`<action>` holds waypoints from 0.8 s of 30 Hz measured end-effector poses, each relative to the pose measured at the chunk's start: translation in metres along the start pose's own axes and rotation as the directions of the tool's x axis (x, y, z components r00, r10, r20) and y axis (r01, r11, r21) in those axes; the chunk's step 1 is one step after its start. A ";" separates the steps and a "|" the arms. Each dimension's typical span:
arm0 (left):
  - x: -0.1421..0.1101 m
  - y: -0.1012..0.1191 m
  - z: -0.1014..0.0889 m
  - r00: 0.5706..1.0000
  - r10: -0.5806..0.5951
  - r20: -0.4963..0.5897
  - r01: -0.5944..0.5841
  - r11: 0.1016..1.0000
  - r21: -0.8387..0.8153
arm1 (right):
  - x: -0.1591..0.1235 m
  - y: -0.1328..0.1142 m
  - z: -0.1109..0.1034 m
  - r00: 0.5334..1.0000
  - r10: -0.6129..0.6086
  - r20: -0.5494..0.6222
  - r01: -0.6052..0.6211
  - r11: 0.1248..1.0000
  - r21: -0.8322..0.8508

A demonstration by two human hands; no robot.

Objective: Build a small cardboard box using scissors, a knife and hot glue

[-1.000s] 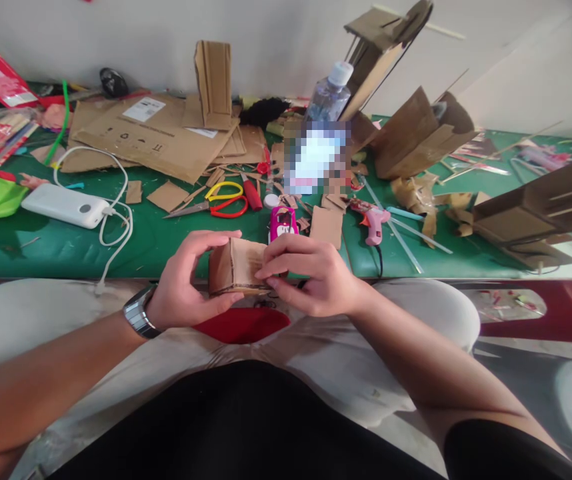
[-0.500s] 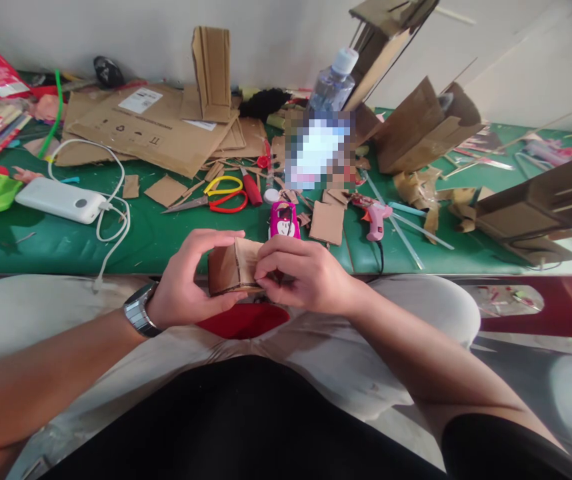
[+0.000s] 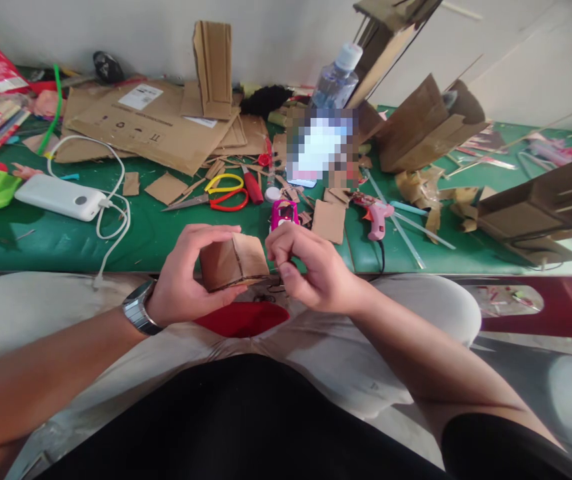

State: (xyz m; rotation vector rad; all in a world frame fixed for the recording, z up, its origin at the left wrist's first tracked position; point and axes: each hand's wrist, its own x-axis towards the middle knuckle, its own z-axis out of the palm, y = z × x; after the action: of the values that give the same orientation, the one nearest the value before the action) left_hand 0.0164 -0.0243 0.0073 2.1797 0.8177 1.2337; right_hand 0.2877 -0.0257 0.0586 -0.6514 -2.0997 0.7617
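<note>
My left hand (image 3: 181, 273) grips a small folded cardboard box (image 3: 233, 262) between thumb and fingers, over my lap at the table's front edge. One corner edge of the box faces me. Just right of the box, my right hand (image 3: 309, 270) has its fingers curled in a pinch; whatever may be between the fingertips is too small to make out. Beyond the right hand, a magenta toy-like device (image 3: 285, 212) lies partly hidden by it. A pink glue gun (image 3: 377, 217) rests farther right, with a square cardboard piece (image 3: 329, 221) between them.
Scissors (image 3: 229, 193) with red and yellow handles lie on the green table (image 3: 166, 243). A white power bank (image 3: 59, 197) with a cable is at left. Behind stand flattened cardboard (image 3: 141, 127), a plastic bottle (image 3: 336, 83) and a lit phone (image 3: 319, 150). Cardboard structures (image 3: 531, 213) occupy the right.
My right hand has come away from the box to the right, and its fingers are more curled. The box, still in my left hand, has turned slightly and shows more of its right face.
</note>
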 end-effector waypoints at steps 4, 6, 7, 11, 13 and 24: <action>0.000 -0.001 0.000 1.000 0.001 -0.017 0.000 0.999 0.032 | -0.002 0.001 -0.008 0.984 0.133 -0.115 -0.107 0.971 0.214; 0.000 -0.002 0.000 1.000 0.011 -0.025 -0.010 1.000 0.025 | -0.003 0.001 -0.015 0.957 0.241 -0.159 -0.178 0.926 0.332; 0.000 -0.002 0.000 1.000 0.013 -0.023 -0.012 1.000 0.019 | -0.003 0.002 -0.018 0.942 0.284 -0.178 -0.202 0.904 0.376; 0.000 -0.004 0.000 1.000 0.009 -0.012 -0.009 1.000 -0.007 | -0.001 0.005 -0.029 0.918 0.325 -0.227 -0.207 0.881 0.425; -0.001 -0.005 0.000 1.000 0.002 -0.019 -0.003 1.000 -0.027 | 0.000 0.006 -0.032 0.926 0.307 -0.219 -0.206 0.898 0.388; 0.000 -0.016 0.004 0.988 -0.083 -0.130 0.051 0.970 -0.236 | 0.004 0.012 -0.033 0.993 0.014 -0.119 -0.005 0.997 0.073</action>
State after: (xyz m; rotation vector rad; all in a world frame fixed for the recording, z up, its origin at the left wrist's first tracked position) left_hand 0.0160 -0.0133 -0.0056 1.8825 0.7541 1.3853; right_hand 0.3144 -0.0056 0.0687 -0.6520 -1.9524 0.7816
